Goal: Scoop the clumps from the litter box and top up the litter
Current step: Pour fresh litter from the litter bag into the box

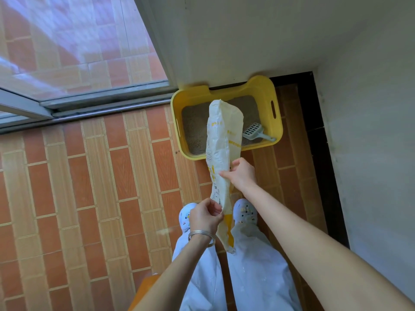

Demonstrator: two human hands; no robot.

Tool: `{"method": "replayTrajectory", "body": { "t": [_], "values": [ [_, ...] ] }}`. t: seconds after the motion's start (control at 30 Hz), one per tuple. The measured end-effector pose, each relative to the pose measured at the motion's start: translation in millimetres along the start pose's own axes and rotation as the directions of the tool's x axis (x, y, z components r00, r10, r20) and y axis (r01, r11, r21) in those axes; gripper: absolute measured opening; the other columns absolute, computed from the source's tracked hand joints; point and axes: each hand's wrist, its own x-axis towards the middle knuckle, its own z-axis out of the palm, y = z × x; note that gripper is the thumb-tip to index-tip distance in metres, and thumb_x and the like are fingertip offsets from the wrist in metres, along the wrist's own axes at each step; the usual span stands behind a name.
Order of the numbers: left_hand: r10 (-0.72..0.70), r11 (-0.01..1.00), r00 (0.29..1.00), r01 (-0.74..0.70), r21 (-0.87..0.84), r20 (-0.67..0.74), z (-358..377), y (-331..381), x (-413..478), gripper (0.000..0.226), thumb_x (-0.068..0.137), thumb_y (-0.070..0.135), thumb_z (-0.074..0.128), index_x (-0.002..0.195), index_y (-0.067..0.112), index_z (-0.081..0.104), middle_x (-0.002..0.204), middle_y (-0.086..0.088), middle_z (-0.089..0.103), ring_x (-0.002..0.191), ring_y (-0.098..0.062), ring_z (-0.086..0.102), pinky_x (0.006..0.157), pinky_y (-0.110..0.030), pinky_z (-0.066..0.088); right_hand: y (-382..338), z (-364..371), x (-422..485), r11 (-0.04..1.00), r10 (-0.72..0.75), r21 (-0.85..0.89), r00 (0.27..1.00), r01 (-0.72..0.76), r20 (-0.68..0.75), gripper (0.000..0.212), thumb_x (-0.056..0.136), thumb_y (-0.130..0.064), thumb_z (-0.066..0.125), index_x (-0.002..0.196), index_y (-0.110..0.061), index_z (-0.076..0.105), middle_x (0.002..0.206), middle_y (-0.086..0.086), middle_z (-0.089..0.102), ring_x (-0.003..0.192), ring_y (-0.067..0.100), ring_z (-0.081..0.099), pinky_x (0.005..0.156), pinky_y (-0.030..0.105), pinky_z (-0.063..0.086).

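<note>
Left hand [205, 215]: grip pinches the litter bag [221, 153] near its bottom.
Right hand [242, 173]: grips bag's middle.
Bag: limp, over the yellow litter box [272, 129], far right.
Scoop [254, 131]: lying in the box.

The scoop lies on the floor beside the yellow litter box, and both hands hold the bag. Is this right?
No. The head view shows the scoop inside the yellow litter box, not beside it. The left hand and right hand do hold the bag.
</note>
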Motion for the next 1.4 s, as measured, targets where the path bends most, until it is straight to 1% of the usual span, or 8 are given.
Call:
{"method": "replayTrajectory", "body": {
  "t": [0.13,0.33,0.47,0.57,0.73,1.1,1.23,1.4],
  "values": [
    [-0.019,0.999,1.0,0.019,-0.026,-0.007,0.1,-2.9,2.0,0.018,0.07,-0.006,0.07,0.072,0.009,0.061,0.066,0.003,0.062,0.06,-0.01,0.057,0.068,-0.025,0.053,2.6,-3.0,2.1,1.0,-0.024,0.0,0.999,0.024,-0.035,0.01,0.073,-0.013,0.069,0.077,-0.018,0.061,0.088,0.005,0.069,0.083,0.021,0.063,0.074,0.034,0.053],
    [-0.125,0.97,0.987,0.143,-0.195,0.099,-4.9,7.2,13.9,0.015,0.075,-0.007,0.069,0.08,0.004,0.06,0.067,-0.003,0.059,0.062,-0.014,0.057,0.072,-0.033,0.056,21.0,-9.9,0.0,0.995,-0.038,0.09,0.998,0.043,-0.054,0.011,0.074,-0.016,0.07,0.084,-0.014,0.067,0.08,0.001,0.067,0.077,0.017,0.065,0.071,0.033,0.055],
    [-0.104,0.948,0.995,0.096,-0.304,-0.011,-8.8,27.3,30.1,0.016,0.077,0.003,0.073,0.082,0.009,0.059,0.077,-0.006,0.062,0.076,-0.019,0.06,0.071,-0.033,0.056,39.3,-10.1,-7.2,0.994,-0.07,0.084,0.998,0.071,-0.005,0.014,0.075,-0.018,0.073,0.086,-0.012,0.068,0.078,-0.001,0.066,0.076,0.016,0.063,0.068,0.029,0.054],
    [-0.018,0.963,0.991,-0.018,-0.268,-0.134,-7.8,45.9,49.2,0.034,0.071,0.017,0.081,0.098,0.009,0.06,0.092,-0.003,0.062,0.087,-0.016,0.059,0.076,-0.026,0.047,48.3,-4.5,-16.2,0.993,-0.074,0.094,0.996,0.069,0.05,0.014,0.073,-0.019,0.076,0.078,-0.017,0.063,0.072,-0.005,0.062,0.07,0.011,0.058,0.057,0.018,0.044],
    [-0.04,0.987,0.99,0.018,-0.157,-0.137,7.1,69.1,75.5,0.063,0.065,0.029,0.085,0.116,0.01,0.054,0.101,0.002,0.055,0.091,-0.014,0.054,0.082,-0.027,0.044,60.4,4.7,-30.6,0.99,-0.094,0.111,0.991,0.084,0.09,0.021,0.072,-0.018,0.077,0.067,-0.021,0.056,0.07,-0.003,0.06,0.065,0.012,0.052,0.061,0.024,0.042],
    [-0.092,0.983,0.981,0.117,0.143,-0.173,5.1,45.0,75.6,0.013,0.074,0.012,0.068,0.083,0.021,0.069,0.086,0.002,0.07,0.085,-0.02,0.063,0.067,-0.024,0.04,77.1,10.0,-32.6,0.986,-0.106,0.148,0.98,0.081,0.169,0.006,0.076,-0.01,0.071,0.077,-0.014,0.067,0.076,0.001,0.066,0.071,0.016,0.062,0.063,0.023,0.049],
    [-0.101,0.981,0.975,0.13,0.141,-0.2,2.3,19.5,58.7,0.008,0.075,0.016,0.07,0.077,0.023,0.066,0.072,0.009,0.063,0.071,-0.011,0.057,0.056,-0.02,0.034,61.7,-10.7,-17.1,0.89,-0.02,0.451,0.985,-0.062,0.173,0.01,0.087,-0.013,0.062,0.097,-0.011,0.062,0.098,0.008,0.064,0.093,0.017,0.065,0.075,0.026,0.056],
    [-0.101,0.984,0.969,0.131,0.12,-0.227,9.8,9.9,45.6,0.008,0.079,0.025,0.07,0.072,0.025,0.065,0.065,0.014,0.059,0.064,-0.005,0.053,0.05,-0.015,0.029,25.1,-33.4,-2.1,0.815,0.024,0.561,0.977,-0.14,0.21,0.027,0.089,-0.032,0.059,0.106,-0.011,0.058,0.105,0.004,0.062,0.099,0.017,0.061,0.077,0.035,0.056]
  ]
}}
